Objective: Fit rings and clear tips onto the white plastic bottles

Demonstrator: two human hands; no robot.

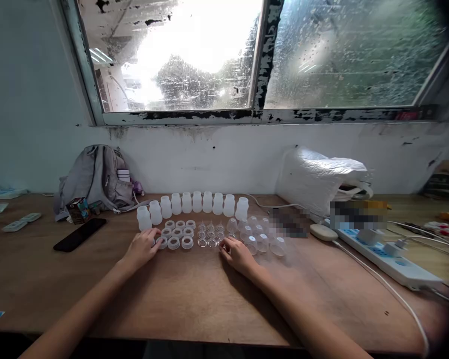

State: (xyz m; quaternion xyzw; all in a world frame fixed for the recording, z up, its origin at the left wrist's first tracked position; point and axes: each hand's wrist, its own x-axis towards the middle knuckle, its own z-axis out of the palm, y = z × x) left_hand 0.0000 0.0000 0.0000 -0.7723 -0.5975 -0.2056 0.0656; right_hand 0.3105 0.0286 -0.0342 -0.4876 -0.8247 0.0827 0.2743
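Logged remotely by me: L hand [144, 246] at white rings [174, 244], left of ctr; R hand [237, 256] by clear teats [210, 235], ctr; couldn't tell either grip; bottles [197, 202] arced behind, domed caps [262, 243] right, prob. sorted by type for reach.

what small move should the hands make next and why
Probably the left hand should lift the front-left white ring: its fingertips are already at that ring, which sits at the near corner of its group. The right hand is likewise beside the clear pieces, so it could seemingly wait there.
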